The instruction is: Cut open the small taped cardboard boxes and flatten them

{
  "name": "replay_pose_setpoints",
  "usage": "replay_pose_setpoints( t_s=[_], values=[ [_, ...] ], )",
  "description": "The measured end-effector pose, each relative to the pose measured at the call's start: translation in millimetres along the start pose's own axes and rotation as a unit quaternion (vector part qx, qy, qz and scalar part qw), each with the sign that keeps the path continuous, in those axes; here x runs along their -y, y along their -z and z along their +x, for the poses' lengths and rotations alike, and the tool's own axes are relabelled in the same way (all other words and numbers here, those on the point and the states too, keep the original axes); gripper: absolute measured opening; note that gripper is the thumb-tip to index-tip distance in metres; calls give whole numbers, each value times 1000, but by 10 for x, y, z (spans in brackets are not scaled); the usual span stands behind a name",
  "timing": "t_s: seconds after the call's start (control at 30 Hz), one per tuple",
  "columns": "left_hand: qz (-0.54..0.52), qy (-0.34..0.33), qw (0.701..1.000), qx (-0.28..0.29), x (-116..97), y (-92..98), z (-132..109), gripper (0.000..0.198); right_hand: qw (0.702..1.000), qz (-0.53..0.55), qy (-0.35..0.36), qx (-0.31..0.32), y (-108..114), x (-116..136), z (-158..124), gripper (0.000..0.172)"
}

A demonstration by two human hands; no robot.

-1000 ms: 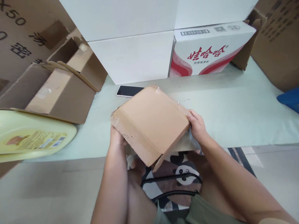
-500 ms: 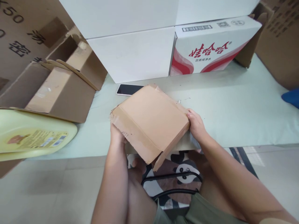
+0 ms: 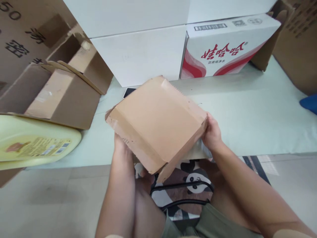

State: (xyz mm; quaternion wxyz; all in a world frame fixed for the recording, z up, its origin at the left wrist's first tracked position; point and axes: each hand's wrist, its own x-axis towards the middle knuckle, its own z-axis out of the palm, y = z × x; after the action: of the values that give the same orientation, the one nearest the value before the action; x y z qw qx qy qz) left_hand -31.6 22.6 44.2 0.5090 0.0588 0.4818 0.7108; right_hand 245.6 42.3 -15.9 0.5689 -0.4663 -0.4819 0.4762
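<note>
A brown cardboard box [image 3: 158, 119] with torn, frayed edges is held up over the front edge of the table, turned cornerwise. At its left side my left hand [image 3: 122, 144] grips from below, fingers mostly hidden under the cardboard. My right hand [image 3: 212, 131] is closed on the box's right corner, its fingertips partly behind the edge. A loose flap hangs at the near corner. Behind the box a phone [image 3: 128, 92] lies on the table, mostly covered from view.
White cartons [image 3: 141, 56] and a red-and-white carton [image 3: 223, 49] stand along the back. To the left are open cardboard boxes [image 3: 74, 99] and a yellow bottle [image 3: 37, 140]. A pale green cloth [image 3: 247, 115] covers the table. Something blue [image 3: 309, 104] sits at the far right.
The cardboard box has risen toward me and looks larger, its left corner further left, and it now covers more of the phone. Both hands have kept hold of it.
</note>
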Motion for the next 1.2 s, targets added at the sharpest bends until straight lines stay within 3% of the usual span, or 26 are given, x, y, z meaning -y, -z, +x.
replay_pose_setpoints(
  t_s=[0.13, 0.3, 0.37, 0.53, 0.73, 0.83, 1.03, 1.2],
  values=[
    [11, -9, 1000, -21, -23, -4, -55, 32, 1000, 16, -20, -13, 7, -57, 37, 37],
    [9, -30, 999, -32, -3, 55, 40, 26, 993, -101, 55, -24, 43, -16, 22, 27],
    [17, -73, 997, -34, 32, 90, 106, 20, 989, -136, 62, -20, 45, -2, -3, 30],
    [79, -193, 976, -56, 169, 149, 227, 29, 987, -141, 58, 47, -3, -55, -78, 43],
    [82, -222, 970, -56, 276, 67, 178, 28, 969, -158, 100, 164, -92, -70, -192, 59],
    [85, -228, 966, -82, 302, 15, 144, 28, 954, -199, 109, 196, -124, -31, -234, 72],
    [95, -251, 960, -82, 341, -44, 61, 28, 945, -238, 122, 189, -197, -67, -294, 94],
    [83, -254, 962, -53, 361, -65, 6, 28, 951, -259, 124, 118, -319, -135, -345, 81]
  ],
)
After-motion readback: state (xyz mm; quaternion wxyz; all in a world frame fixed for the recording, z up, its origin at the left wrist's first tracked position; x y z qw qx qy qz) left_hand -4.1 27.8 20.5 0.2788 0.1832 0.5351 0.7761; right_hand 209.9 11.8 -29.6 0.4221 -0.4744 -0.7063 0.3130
